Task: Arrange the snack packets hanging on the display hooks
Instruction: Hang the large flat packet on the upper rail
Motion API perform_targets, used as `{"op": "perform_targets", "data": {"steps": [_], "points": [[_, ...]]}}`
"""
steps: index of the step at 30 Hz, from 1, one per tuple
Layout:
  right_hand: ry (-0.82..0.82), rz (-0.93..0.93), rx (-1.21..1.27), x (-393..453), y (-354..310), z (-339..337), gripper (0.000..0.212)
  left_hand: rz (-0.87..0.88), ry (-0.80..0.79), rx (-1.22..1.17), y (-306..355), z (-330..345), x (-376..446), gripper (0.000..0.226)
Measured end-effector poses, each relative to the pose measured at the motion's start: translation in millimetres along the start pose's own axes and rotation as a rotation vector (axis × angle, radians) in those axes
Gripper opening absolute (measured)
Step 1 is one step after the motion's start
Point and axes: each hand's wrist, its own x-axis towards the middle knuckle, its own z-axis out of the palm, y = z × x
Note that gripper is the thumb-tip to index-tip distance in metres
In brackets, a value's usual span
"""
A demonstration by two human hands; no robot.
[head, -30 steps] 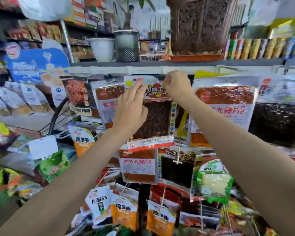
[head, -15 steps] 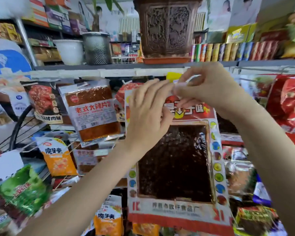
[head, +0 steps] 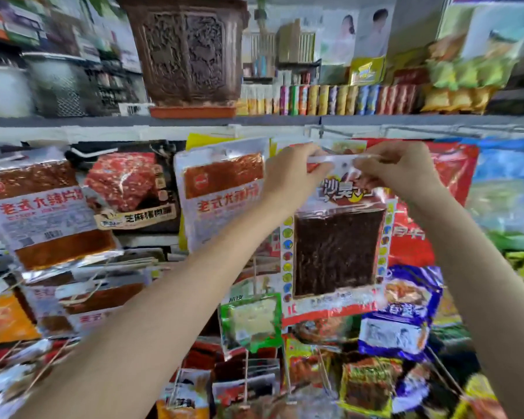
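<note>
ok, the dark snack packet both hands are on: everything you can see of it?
The dark snack packet is a flat, glossy plastic pouch: a clear window shows dark brown contents, framed by coloured dots, with a red band at the bottom. It hangs upright below the shelf edge. The left hand and right hand pinch its white top strip.

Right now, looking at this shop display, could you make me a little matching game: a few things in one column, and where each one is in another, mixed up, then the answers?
Things:
1. dark snack packet
2. carved brown pot
3. green packet
4. blue and purple packet

Places:
A. standing on the shelf above the hooks
B. pinched at its top edge by the left hand and the right hand
C. low, right of the dark packet's bottom edge
D. low, left of the dark packet's bottom edge

Pairs: 1-B, 2-A, 3-D, 4-C
</note>
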Motion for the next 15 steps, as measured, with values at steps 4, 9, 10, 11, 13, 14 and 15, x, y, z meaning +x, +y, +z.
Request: {"op": "perform_targets", "data": {"steps": [4, 9, 10, 11, 13, 14, 15], "points": [[0.056, -0.083, -0.029, 27, 8, -9, 0.016, 0.017, 0.055, -0.006, 2, 9, 27, 0.025], [-0.061, -0.107, -0.094, 41, 10, 3, 0.009, -0.006, 0.072, 0.072, -21, 12, 38, 0.025], [-0.054, -0.102, -0.112, 43, 14, 6, 0.007, -0.006, 0.084, 0.103, -24, 15, 39, 0.022], [-0.028, -0.098, -0.134, 45, 17, 9, 0.007, 0.012, 0.116, 0.169, -26, 18, 39, 0.019], [0.037, -0.102, -0.215, 49, 25, 17, 0.009, 0.108, 0.212, 0.463, -33, 30, 36, 0.022], [0.05, -0.112, -0.288, 51, 30, 21, 0.015, 0.152, 0.235, 0.61, -38, 36, 34, 0.036], [0.038, -0.122, -0.36, 52, 36, 26, 0.024, 0.186, 0.232, 0.697, -43, 43, 31, 0.052]]}}
